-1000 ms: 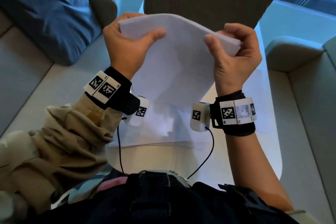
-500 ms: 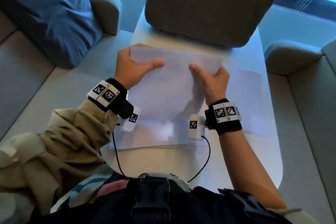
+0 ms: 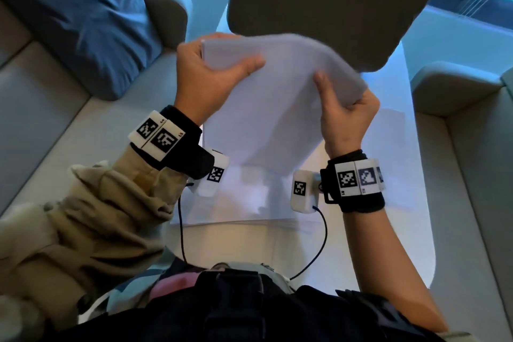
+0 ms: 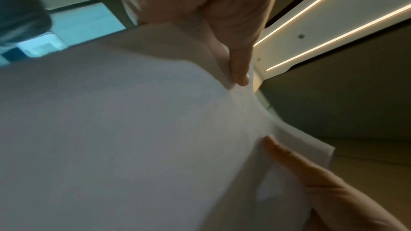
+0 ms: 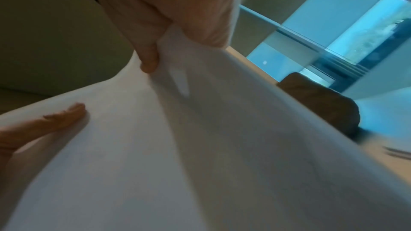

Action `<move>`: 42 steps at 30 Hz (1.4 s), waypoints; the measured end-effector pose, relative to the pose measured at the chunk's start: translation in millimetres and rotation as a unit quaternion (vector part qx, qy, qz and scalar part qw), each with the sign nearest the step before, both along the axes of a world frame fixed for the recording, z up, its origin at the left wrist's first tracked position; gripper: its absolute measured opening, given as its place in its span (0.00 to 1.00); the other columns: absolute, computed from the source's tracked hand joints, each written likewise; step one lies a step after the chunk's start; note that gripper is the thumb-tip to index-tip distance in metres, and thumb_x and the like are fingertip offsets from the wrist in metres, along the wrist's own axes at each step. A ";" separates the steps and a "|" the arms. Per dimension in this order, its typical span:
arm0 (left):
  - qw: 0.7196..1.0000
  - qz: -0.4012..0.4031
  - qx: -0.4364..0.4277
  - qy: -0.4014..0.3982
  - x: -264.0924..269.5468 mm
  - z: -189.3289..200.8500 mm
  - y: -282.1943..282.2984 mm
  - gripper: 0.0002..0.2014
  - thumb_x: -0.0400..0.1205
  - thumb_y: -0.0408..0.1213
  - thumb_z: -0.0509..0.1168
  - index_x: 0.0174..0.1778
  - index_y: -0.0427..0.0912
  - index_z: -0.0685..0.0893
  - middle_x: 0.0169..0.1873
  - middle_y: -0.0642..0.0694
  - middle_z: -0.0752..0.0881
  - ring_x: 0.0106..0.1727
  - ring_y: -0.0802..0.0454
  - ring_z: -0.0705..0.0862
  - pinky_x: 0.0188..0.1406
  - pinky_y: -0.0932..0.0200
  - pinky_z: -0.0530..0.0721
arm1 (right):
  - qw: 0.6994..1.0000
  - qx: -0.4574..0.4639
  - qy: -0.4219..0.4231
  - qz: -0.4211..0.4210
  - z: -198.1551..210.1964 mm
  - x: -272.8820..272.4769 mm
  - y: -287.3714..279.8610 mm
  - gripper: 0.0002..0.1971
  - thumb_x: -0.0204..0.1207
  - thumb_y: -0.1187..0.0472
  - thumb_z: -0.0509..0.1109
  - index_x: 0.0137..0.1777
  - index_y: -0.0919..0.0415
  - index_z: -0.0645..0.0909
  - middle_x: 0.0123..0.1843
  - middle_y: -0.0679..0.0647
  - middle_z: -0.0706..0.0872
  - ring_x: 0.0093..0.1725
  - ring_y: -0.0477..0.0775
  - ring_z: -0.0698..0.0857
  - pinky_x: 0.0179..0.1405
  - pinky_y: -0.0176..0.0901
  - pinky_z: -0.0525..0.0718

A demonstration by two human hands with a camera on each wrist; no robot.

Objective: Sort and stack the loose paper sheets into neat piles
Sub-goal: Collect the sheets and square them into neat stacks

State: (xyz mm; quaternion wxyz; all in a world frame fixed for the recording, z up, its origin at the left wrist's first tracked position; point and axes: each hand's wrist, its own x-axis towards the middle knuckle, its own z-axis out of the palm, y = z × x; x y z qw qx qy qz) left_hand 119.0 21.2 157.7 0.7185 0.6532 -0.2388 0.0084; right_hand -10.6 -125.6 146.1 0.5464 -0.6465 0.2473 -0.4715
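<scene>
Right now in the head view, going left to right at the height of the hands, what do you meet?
Blue cushion → left hand → held paper stack → right hand → white table → grey seat.

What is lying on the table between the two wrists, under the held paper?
In the head view, more paper sheets lie flat on the white table, below the stack both hands hold up.

a white table (image 3: 416, 230) with rounded corners carries loose white paper sheets (image 3: 249, 203) lying flat near its front edge, and another sheet (image 3: 394, 141) lies flat toward its right side
</scene>
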 end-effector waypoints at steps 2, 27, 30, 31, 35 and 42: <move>0.998 0.010 0.044 0.051 4.1 -26.0 1.4 0.15 0.61 0.40 0.84 0.38 0.47 0.86 0.36 0.56 0.88 0.34 0.67 0.84 0.39 0.64 0.84 | 0.997 0.037 0.062 0.016 -17.2 -0.6 1.8 0.08 0.65 0.65 0.82 0.38 0.56 0.85 0.33 0.38 0.87 0.31 0.33 0.83 0.34 0.31 0.82; 0.988 -0.061 -0.083 0.118 -2.2 -39.9 4.8 0.06 0.72 0.32 0.76 0.43 0.41 0.88 0.39 0.52 0.91 0.41 0.51 0.88 0.44 0.54 0.87 | 0.909 0.320 0.261 0.062 -127.1 -37.7 -21.0 0.44 0.58 0.40 0.81 0.70 0.61 0.72 0.63 0.56 0.82 0.59 0.53 0.82 0.50 0.47 0.81; 0.979 -0.086 -0.139 0.125 -0.7 -32.9 3.6 0.07 0.76 0.26 0.71 0.45 0.43 0.87 0.40 0.52 0.91 0.43 0.54 0.88 0.46 0.58 0.85 | 0.857 0.465 0.184 0.127 -141.3 -40.4 -16.0 0.49 0.41 0.37 0.87 0.63 0.59 0.76 0.70 0.66 0.75 0.65 0.59 0.79 0.60 0.59 0.83; 0.977 -0.097 -0.142 0.127 -0.5 -32.5 3.0 0.08 0.77 0.26 0.70 0.46 0.43 0.87 0.41 0.52 0.91 0.44 0.54 0.88 0.47 0.57 0.85 | 0.846 0.494 0.138 0.148 -140.5 -37.5 -14.3 0.46 0.40 0.40 0.88 0.59 0.58 0.78 0.67 0.65 0.78 0.66 0.60 0.79 0.59 0.59 0.83; 0.978 -0.098 -0.115 0.142 13.7 -46.1 13.5 0.10 0.71 0.28 0.75 0.46 0.43 0.88 0.43 0.50 0.91 0.47 0.51 0.88 0.49 0.56 0.85 | 0.860 0.488 0.042 0.145 -125.0 -31.2 -16.4 0.46 0.42 0.52 0.91 0.65 0.55 0.79 0.58 0.51 0.88 0.57 0.51 0.87 0.45 0.51 0.87; 0.977 -0.097 0.148 0.119 56.7 -100.7 53.6 0.15 0.64 0.23 0.78 0.41 0.42 0.86 0.31 0.65 0.88 0.35 0.70 0.84 0.40 0.70 0.84 | 0.962 0.267 0.059 0.020 -91.3 -61.9 -50.2 0.21 0.68 0.62 0.77 0.61 0.66 0.81 0.49 0.49 0.90 0.44 0.43 0.89 0.41 0.34 0.86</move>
